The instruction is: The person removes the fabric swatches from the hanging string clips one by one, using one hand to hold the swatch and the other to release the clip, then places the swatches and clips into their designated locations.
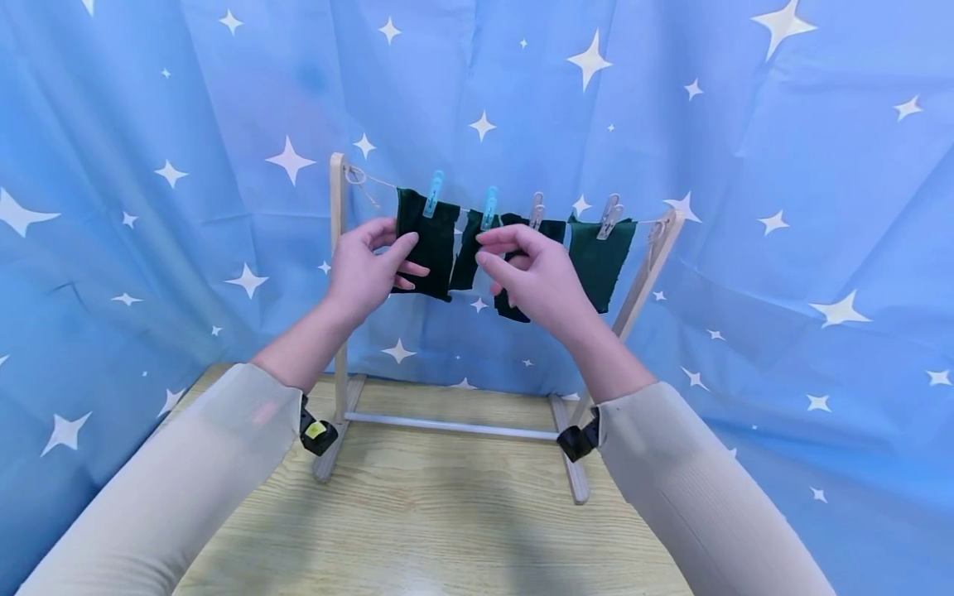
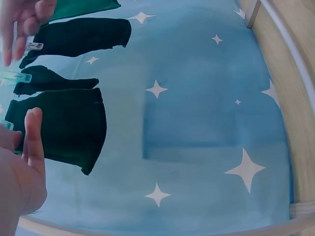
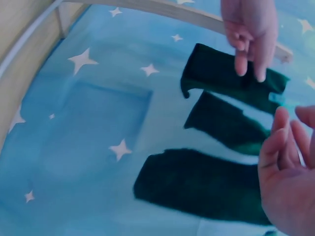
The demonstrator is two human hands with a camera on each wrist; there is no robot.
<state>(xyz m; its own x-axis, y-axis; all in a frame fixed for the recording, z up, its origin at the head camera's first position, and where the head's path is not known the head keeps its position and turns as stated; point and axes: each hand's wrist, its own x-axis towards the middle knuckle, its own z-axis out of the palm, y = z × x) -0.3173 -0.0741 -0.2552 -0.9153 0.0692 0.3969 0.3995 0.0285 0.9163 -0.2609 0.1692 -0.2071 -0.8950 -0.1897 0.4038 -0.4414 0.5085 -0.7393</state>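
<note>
Several dark green cloths hang from a thin string. My left hand (image 1: pixel 361 269) is at the leftmost cloth (image 1: pixel 436 269), its fingers loosely extended over it; contact is hard to judge. A blue clothespin (image 1: pixel 434 194) clips that cloth to the string. My right hand (image 1: pixel 540 273) hovers before the middle cloths, fingers relaxed and slightly bent, with nothing between them. Beside its fingertips hangs a narrow cloth (image 1: pixel 465 257) under another blue clothespin (image 1: pixel 489 209). Partly behind the right hand is a third cloth (image 3: pixel 206 187); its clear clothespin (image 1: pixel 537 211) shows above.
The rightmost cloth (image 1: pixel 605 265) hangs from a clear clothespin (image 1: pixel 609 217). A wooden frame (image 1: pixel 338 199) with a white lower bar (image 1: pixel 447 425) holds the string and stands on a wood-grain table (image 1: pixel 417 513). Behind is a blue star-patterned curtain (image 1: pixel 745 273).
</note>
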